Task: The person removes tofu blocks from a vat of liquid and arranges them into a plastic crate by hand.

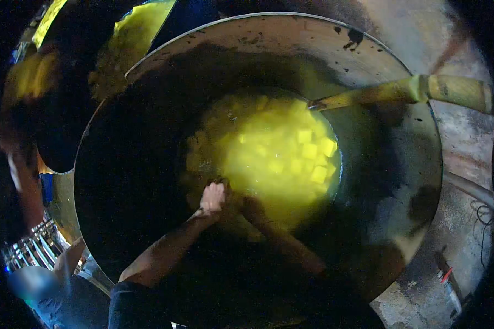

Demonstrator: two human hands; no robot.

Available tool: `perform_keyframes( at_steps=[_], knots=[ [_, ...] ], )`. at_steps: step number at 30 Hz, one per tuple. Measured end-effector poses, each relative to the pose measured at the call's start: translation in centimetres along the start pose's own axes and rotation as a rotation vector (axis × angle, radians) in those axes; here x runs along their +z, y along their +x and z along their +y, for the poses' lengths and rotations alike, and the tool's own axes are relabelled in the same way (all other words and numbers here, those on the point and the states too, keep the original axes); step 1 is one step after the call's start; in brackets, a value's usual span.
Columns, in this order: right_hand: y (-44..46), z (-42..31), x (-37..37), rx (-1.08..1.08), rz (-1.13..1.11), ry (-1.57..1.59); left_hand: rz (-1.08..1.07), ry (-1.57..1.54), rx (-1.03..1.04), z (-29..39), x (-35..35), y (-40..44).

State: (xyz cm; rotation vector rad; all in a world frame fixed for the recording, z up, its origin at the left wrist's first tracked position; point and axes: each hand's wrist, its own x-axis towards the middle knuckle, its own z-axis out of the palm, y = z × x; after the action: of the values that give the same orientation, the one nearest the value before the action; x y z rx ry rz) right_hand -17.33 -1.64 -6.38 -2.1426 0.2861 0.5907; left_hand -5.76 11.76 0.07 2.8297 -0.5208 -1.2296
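A large round metal vat (409,181) spreads out below me, its sloping wall dark and stained. Cloudy yellow liquid with several yellow cubes (309,151) fills its bottom. My left hand (213,196) is at the near left edge of this liquid, fingers curled in; whatever they hold, if anything, is hidden. Close beside it on the right, my right hand (251,208) lies in deep shadow at the liquid, and its fingers do not show clearly. A long tool with a thick wooden handle (460,93) rests across the vat's right rim, its narrow end reaching the liquid.
At the left, a person (77,299) is beside the vat. A blurred yellow shape (35,75) and a bright yellow surface (142,24) show at upper left. A pipe (469,189) and a thin dark cable (483,230) lie along the rough floor at right.
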Motion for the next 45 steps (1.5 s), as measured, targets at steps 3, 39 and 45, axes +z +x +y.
perform_keyframes(
  at_steps=[3,39,45],
  knots=[
    [2.7,-2.8,-7.9,0.206,-0.286,0.034,0.030,-0.216,-0.128,2.3,-2.5,1.6],
    [3.6,-14.8,-18.3,-0.264,0.168,0.344,0.150,-2.789,0.093,8.9,-5.7,2.9],
    [2.5,-17.4,-21.6,0.020,-0.063,0.537,0.154,-3.058,0.153,8.8,-9.8,0.5]
  ],
)
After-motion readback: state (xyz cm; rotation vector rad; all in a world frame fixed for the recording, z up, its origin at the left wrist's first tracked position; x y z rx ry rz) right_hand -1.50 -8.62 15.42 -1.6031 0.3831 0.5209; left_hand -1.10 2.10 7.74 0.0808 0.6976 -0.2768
